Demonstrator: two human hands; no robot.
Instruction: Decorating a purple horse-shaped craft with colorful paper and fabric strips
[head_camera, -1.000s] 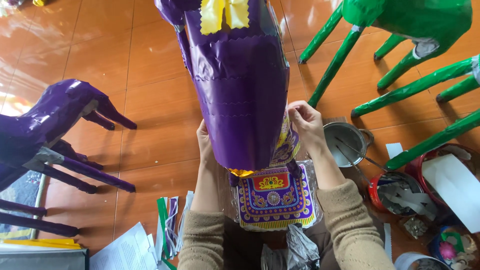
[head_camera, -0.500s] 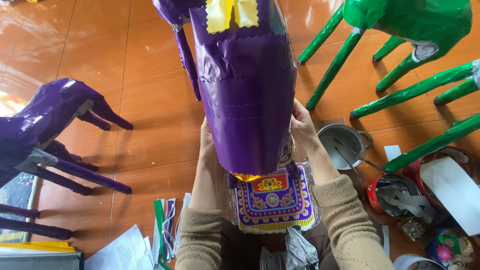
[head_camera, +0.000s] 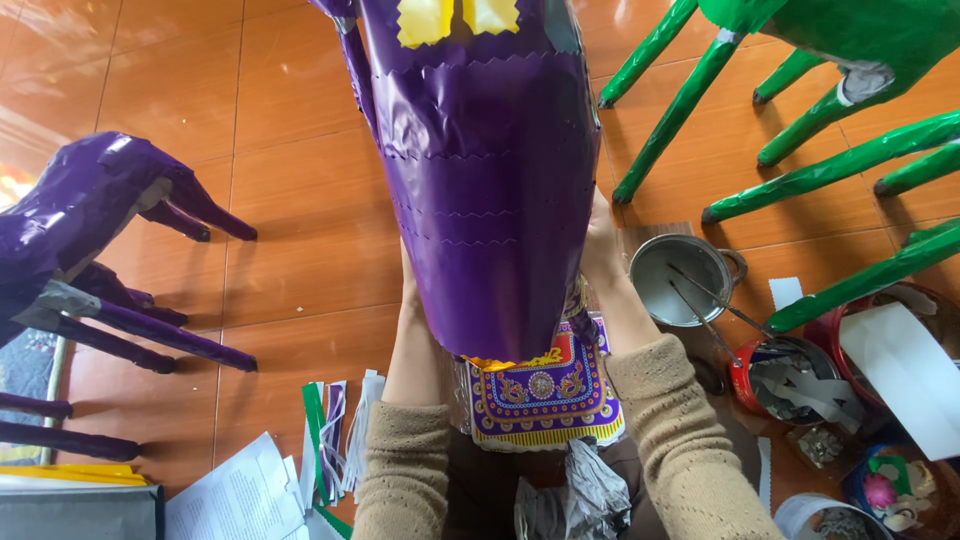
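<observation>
Two hands grip one large glossy purple paper-covered figure body (head_camera: 480, 200) from opposite sides above the orange tiled floor (head_camera: 290, 230): left hand (head_camera: 408, 290) and right hand (head_camera: 598, 245) both pressed to its flanks, fingers mostly hidden behind it. Beneath its lower end hangs a purple-and-yellow patterned paper panel (head_camera: 545, 395), partly blocked by the body. Nearby: a second purple paper figure (head_camera: 90, 215) at left, green paper-wrapped legs (head_camera: 830, 170) at right, a small metal pot holding thin sticks (head_camera: 680, 280), a red tin of paper scraps (head_camera: 790, 380).
</observation>
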